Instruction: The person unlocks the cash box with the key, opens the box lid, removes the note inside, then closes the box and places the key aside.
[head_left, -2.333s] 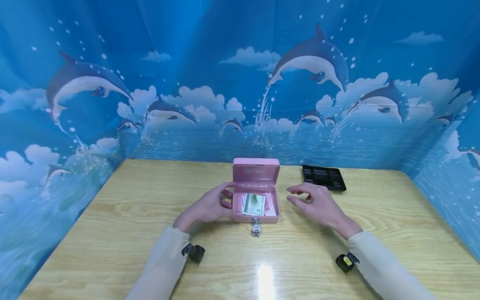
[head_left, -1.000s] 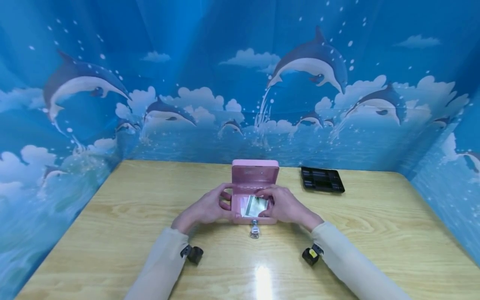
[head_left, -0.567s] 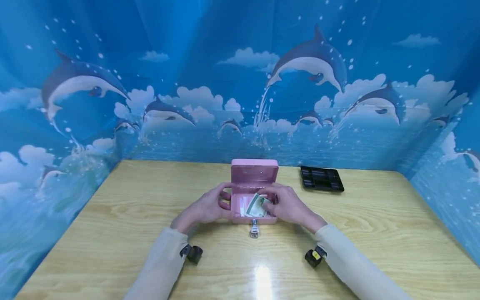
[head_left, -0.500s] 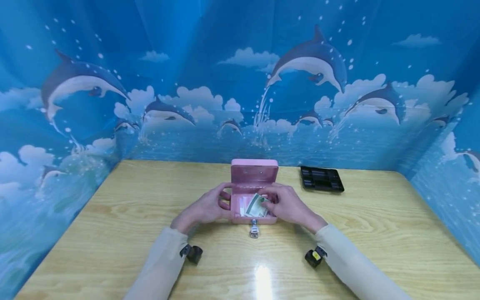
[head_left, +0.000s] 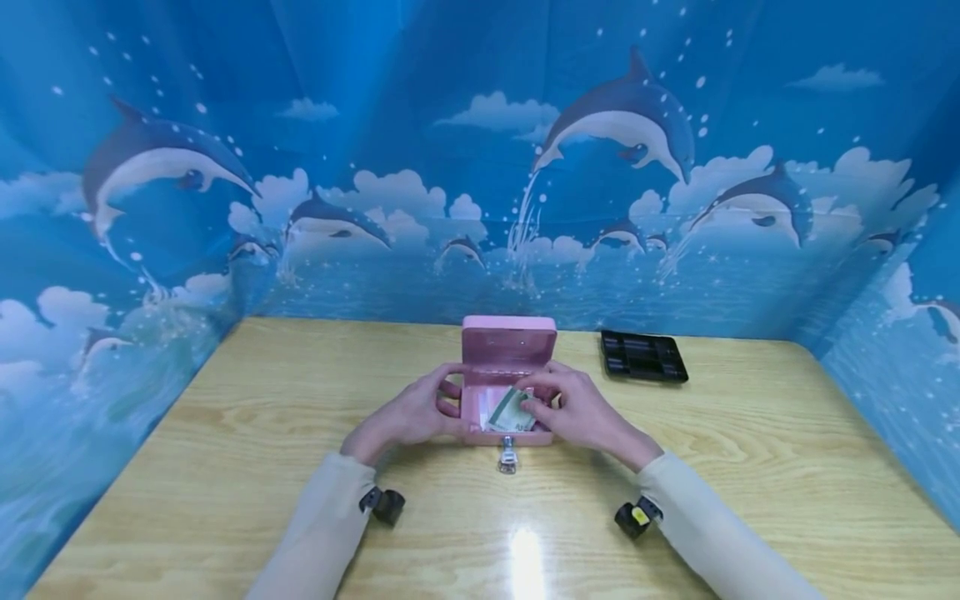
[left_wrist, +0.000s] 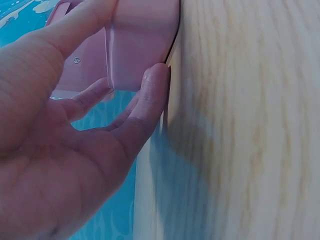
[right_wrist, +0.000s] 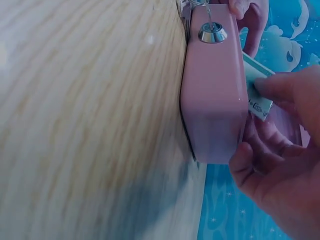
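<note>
A pink metal cash box (head_left: 470, 410) stands on the table with its lid (head_left: 509, 346) raised. Keys (head_left: 507, 458) hang from the lock on its front. My left hand (head_left: 408, 412) grips the box's left side, thumb at the front corner and fingers along the side and back; in the left wrist view, fingertips touch the pink wall (left_wrist: 142, 40). Over the box's right part, my right hand (head_left: 577, 408) pinches a green banknote (head_left: 510, 412) between thumb and fingers. The note (right_wrist: 257, 92) tilts up above the rim in the right wrist view. More paper notes (head_left: 486, 403) lie beneath it.
A black compartment tray (head_left: 643, 357) lies on the wooden table (head_left: 300, 383) behind and right of the box. A blue dolphin-print curtain (head_left: 420, 275) stands along the table's back edge. Both wrists wear small black cameras.
My right hand has come from beside the box to inside it and taken hold of the green banknote, which is now turned and lifted at its right side. My left hand has stayed on the box.
</note>
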